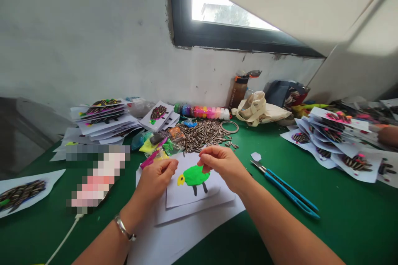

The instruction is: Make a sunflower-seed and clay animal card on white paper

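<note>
A green clay animal shape [196, 175] with a yellow head and two dark legs lies on a white sheet [186, 199], on top of more paper. My left hand [158, 176] is closed, thumb against fingers, at the sheet's left edge beside the yellow head. Over the right end of the green body, my right hand [220, 165] is pinched. Whatever either hand holds is too small or hidden to make out. Beyond them lie a pile of striped seeds [203, 134] and bagged coloured clay [152, 143].
A blue utility knife [287, 192] lies at right on the green table [248, 232]. Stacked seed pictures stand at left [104, 122] and right [336, 143]. Behind are a bottle [239, 91], a cloth bag [261, 109] and clay tubs [205, 112]. Another person's hand [388, 136] shows far right.
</note>
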### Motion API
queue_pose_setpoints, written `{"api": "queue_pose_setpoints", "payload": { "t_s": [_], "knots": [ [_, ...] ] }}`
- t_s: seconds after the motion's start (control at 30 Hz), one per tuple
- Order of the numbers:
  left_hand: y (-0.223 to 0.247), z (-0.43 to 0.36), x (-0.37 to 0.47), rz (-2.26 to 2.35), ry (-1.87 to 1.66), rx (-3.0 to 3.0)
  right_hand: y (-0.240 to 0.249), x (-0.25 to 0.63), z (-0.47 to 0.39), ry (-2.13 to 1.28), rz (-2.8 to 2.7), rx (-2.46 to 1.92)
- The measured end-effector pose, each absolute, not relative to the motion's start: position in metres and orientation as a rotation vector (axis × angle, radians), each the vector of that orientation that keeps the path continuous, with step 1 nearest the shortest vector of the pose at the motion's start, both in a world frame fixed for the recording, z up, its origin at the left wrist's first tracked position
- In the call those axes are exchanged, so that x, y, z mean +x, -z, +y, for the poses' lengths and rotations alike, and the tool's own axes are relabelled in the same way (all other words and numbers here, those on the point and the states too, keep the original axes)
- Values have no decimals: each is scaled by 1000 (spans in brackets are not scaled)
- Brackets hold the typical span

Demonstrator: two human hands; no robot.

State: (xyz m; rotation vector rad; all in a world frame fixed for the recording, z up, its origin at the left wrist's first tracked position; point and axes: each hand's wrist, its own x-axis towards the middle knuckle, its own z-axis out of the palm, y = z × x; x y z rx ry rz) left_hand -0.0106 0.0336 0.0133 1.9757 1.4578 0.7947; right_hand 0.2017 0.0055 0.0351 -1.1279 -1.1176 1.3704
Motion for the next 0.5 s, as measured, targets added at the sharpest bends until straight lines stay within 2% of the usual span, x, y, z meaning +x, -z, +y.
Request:
{"api": "queue_pose_setpoints", "payload": {
  "t_s": [0.5],
  "knots": [
    [-19, 29, -10, 1464, -786, 1997, -28, 200, 6, -1422, -1100, -1132]
  ]
}}
